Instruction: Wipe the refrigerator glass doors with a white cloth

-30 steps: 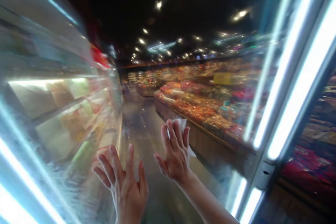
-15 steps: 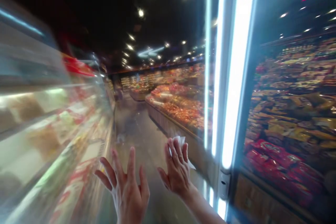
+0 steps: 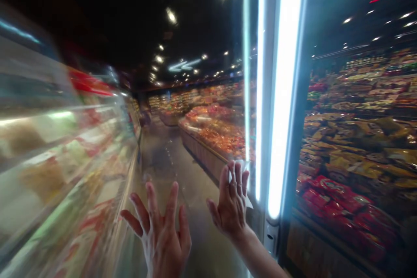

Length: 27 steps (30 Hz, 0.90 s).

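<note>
I face a glass freezer door [image 3: 195,147] through which a shop aisle shows. My left hand [image 3: 161,234] lies flat against the glass, fingers spread, holding nothing. My right hand [image 3: 232,204] presses a white cloth [image 3: 243,169] flat to the glass close to the door's lit frame [image 3: 280,104]; the cloth sticks out above and to the right of the fingers.
On the left a chilled shelf unit [image 3: 58,160] with packaged goods is blurred. Through the glass run a floor aisle [image 3: 169,169] and long display bins of goods [image 3: 218,130]. To the right, shelves of packets [image 3: 355,147] stand behind the bright door strip.
The view has swung so the lit door frame now stands upright near the middle. My right hand with the cloth has slid right and up towards that frame. My left hand has shifted slightly.
</note>
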### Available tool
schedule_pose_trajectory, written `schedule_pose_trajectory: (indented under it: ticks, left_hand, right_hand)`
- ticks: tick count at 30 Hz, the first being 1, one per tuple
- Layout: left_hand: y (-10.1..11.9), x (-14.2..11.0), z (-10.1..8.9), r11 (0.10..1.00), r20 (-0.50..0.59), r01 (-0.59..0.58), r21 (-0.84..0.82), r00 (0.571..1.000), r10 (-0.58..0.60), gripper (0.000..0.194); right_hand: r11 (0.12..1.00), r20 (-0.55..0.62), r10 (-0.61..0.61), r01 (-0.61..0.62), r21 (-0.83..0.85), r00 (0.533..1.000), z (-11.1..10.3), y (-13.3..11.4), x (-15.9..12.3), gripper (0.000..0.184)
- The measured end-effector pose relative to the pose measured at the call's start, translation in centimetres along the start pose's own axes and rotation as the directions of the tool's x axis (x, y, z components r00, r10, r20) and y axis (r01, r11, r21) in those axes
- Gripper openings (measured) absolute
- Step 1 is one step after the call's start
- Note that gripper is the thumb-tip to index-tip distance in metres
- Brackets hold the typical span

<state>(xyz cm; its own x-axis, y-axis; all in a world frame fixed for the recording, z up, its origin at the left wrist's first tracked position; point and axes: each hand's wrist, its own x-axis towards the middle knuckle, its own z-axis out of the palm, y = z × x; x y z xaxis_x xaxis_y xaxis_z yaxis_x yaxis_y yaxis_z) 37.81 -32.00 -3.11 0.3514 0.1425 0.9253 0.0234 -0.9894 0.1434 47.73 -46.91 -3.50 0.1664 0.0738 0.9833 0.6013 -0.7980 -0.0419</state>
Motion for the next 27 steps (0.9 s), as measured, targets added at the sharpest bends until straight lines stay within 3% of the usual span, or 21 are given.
schedule_pose_trajectory:
  ticks: [4,10,14,17,22,27]
  left_hand:
    - [-1.8,0.2,-1.2,0.999,-0.026,-0.005,0.033,1.000,0.006,0.092]
    - [-6.1,-0.2,-3.8,0.998,-0.021,0.029,0.063,0.999,-0.028,0.093]
    - [-9.8,-0.7,-5.8,0.994,-0.014,0.062,0.087,0.998,-0.061,0.095]
    - [-13.0,-1.0,-7.6,0.992,-0.024,0.087,0.092,0.996,-0.085,0.094]
    - [-18.9,-1.5,-10.4,0.989,-0.026,0.091,0.116,0.996,-0.088,0.091]
    - [-23.9,-2.0,-13.0,0.987,-0.021,0.127,0.099,0.992,-0.125,0.089]
  right_hand:
    - [0.999,-0.009,0.032,-0.032,0.001,0.999,-0.1,-1.3,2.3,0.075]
    - [0.999,0.038,-0.021,0.020,0.033,0.999,1.4,-6.7,-0.6,0.079]
    - [0.998,0.022,-0.038,0.037,0.048,0.999,1.9,-10.2,2.0,0.078]
    - [0.997,0.012,-0.025,0.024,0.073,1.000,2.6,-14.0,2.4,0.077]
    - [0.989,0.021,-0.118,0.116,0.087,0.993,4.4,-22.3,-1.2,0.079]
    - [0.988,0.058,-0.114,0.107,0.109,0.992,5.0,-28.6,1.0,0.077]
